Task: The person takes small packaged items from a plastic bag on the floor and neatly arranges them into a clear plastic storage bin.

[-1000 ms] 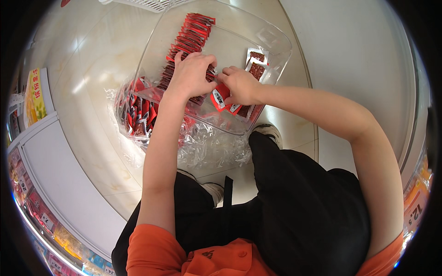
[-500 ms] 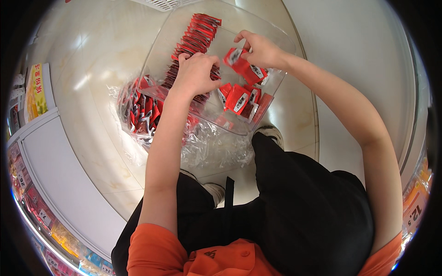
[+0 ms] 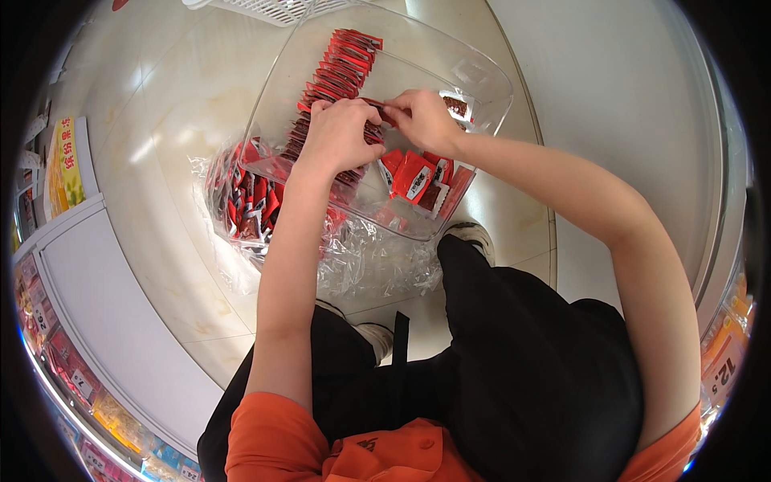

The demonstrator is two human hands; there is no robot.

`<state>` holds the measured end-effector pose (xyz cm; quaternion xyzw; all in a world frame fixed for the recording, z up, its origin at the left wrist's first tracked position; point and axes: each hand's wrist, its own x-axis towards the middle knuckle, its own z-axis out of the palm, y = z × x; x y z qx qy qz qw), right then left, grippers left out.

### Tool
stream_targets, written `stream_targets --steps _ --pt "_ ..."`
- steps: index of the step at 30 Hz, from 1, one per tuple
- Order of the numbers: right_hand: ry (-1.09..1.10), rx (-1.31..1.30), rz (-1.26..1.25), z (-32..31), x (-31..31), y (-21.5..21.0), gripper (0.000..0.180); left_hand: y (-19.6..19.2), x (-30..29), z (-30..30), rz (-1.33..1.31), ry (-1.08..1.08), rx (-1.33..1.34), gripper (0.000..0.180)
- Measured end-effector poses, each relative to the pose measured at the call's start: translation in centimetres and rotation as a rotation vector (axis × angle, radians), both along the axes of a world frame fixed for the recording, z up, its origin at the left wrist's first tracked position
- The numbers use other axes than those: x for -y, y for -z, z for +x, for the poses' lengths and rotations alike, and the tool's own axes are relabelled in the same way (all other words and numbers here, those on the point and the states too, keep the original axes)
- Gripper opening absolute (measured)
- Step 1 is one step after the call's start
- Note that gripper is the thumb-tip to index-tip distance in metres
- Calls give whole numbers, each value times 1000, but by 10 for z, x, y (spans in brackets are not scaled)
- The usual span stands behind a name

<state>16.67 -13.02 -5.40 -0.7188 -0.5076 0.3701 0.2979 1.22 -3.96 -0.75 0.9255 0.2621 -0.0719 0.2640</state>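
Note:
A clear plastic box (image 3: 411, 71) holds a long row of small red snack packets (image 3: 344, 71), standing on edge one against another. My left hand (image 3: 339, 135) lies over the near half of this row, its fingers curled down onto the packets. Between the fingertips of my right hand (image 3: 424, 120) is a red packet (image 3: 377, 108), seen edge-on beside the row, close to my left fingers. Several loose packets (image 3: 415, 175) lie in the box's near right part. Beyond my right hand, a packet with a brown filling (image 3: 456, 106) shows in part.
A crumpled clear bag (image 3: 377, 261) with more red packets lies against the box's near left side. At the far edge is a white slotted basket (image 3: 283, 10). Shelves of packaged goods (image 3: 60, 353) run along the left, and a pale panel (image 3: 606, 96) stands at the right.
My right hand has moved left from the box's right side to the row, bringing a red packet with it. A packet with brown filling now shows there. My left hand stays on the row.

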Motion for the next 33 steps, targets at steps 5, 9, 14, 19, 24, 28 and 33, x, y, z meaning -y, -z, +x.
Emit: stream_targets --steps 5,9,14,19,24,28,33 --pt "-94 19 85 -10 10 7 22 5 -1 0 39 -5 44 42" --pt "-156 25 42 -6 3 7 25 7 2 1 122 -77 209 46" --pt "-211 23 -141 14 -8 -1 37 12 2 0 86 6 93 51" --pt "-422 644 -347 25 -4 -27 43 5 2 -1 67 30 1 47" --pt "-438 543 -362 27 5 -20 31 13 1 -1 75 7 21 31" --pt "-260 429 -206 29 -4 -3 22 11 1 0 79 -4 1 33" --pt "-317 256 -90 24 -18 0 23 12 0 1 92 -61 15 45"
